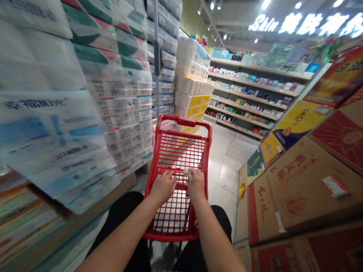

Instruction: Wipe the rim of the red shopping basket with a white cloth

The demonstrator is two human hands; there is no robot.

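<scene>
"Skin" on lit overhead sign (311,23)

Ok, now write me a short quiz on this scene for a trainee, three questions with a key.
1. The left hand and the right hand are over the red cart. Which one holds the small pale item?
A) Left
B) Right
C) Neither
2. True or false: Cardboard boxes are stacked to the right of the cart.
3. Fill in the blank: the lit sign above the shelves begins with the English word "____".

Key:
1. B; what exactly the item is cannot be made out.
2. True.
3. Skin.
</scene>
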